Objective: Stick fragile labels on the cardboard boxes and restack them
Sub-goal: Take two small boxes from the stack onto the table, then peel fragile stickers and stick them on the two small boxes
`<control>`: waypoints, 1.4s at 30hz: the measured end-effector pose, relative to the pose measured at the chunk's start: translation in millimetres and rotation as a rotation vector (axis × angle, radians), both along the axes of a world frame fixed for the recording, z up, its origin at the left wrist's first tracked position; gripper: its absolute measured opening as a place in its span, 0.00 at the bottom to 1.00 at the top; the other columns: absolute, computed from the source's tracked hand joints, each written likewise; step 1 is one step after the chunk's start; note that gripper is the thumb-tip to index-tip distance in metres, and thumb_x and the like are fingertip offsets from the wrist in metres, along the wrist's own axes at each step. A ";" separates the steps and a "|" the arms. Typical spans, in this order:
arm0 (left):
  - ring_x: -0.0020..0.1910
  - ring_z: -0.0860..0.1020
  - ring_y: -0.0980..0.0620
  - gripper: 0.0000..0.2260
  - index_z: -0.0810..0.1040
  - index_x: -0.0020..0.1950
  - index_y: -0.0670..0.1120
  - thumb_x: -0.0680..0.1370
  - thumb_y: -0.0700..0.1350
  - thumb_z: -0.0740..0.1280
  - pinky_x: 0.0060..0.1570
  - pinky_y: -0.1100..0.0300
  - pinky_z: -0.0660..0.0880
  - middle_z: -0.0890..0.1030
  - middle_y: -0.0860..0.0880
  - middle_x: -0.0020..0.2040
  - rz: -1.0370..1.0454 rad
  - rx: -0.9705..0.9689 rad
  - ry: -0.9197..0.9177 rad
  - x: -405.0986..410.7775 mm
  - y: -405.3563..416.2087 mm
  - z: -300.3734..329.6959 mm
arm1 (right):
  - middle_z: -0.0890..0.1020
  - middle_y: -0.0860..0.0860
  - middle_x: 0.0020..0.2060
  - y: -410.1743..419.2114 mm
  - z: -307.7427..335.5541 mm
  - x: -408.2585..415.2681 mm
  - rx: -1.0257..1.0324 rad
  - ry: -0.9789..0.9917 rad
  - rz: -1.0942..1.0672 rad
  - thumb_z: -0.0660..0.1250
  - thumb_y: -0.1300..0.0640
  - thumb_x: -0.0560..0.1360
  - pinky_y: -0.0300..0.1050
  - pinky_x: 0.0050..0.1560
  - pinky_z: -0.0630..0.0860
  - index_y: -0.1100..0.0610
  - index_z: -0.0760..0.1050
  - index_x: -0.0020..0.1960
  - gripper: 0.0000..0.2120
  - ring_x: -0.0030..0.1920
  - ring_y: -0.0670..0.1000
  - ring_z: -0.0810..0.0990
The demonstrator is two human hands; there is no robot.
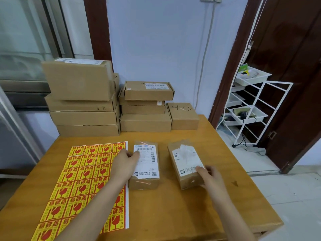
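Two small cardboard boxes lie side by side on the wooden table [165,209]. The left box [147,183] carries a white shipping label with barcodes; my left hand [126,164] holds its left edge, thumb on top. The right box [186,162] has a torn white label; my right hand [209,175] grips its near right corner. A sheet of yellow-and-red fragile labels [81,181] lies flat to the left, partly under my left forearm.
At the table's back stand a tall stack of flat cardboard boxes [81,101], a lower stack [145,108] and a single box marked "4-3" [184,117]. A white wire shelf rack [251,108] stands in the doorway on the right.
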State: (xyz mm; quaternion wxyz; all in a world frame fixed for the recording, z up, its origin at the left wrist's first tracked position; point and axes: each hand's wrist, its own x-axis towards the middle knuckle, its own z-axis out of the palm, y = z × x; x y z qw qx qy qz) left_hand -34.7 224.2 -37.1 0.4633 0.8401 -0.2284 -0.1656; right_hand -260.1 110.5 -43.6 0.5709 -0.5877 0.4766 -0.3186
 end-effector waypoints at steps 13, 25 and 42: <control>0.59 0.71 0.49 0.16 0.72 0.62 0.46 0.78 0.52 0.63 0.54 0.52 0.73 0.73 0.49 0.59 -0.115 -0.020 -0.232 -10.0 14.7 -7.0 | 0.73 0.45 0.57 1.0 1.2 0.8 -0.196 0.221 0.126 0.61 0.55 0.78 0.40 0.49 0.71 0.54 0.62 0.72 0.23 0.56 0.46 0.72; 0.73 0.59 0.51 0.25 0.63 0.74 0.51 0.78 0.55 0.61 0.67 0.55 0.63 0.62 0.52 0.74 -0.224 0.011 -0.298 -30.1 27.8 -12.1 | 0.79 0.39 0.48 12.6 0.5 12.9 -0.280 0.113 0.160 0.59 0.57 0.79 0.37 0.46 0.72 0.39 0.71 0.49 0.12 0.52 0.42 0.77; 0.74 0.58 0.43 0.23 0.66 0.72 0.47 0.79 0.54 0.58 0.70 0.41 0.57 0.65 0.45 0.73 0.114 0.273 -0.406 23.7 69.7 -15.3 | 0.77 0.44 0.40 62.2 11.7 31.4 -0.883 0.069 0.114 0.57 0.52 0.73 0.33 0.43 0.70 0.55 0.78 0.46 0.13 0.44 0.44 0.74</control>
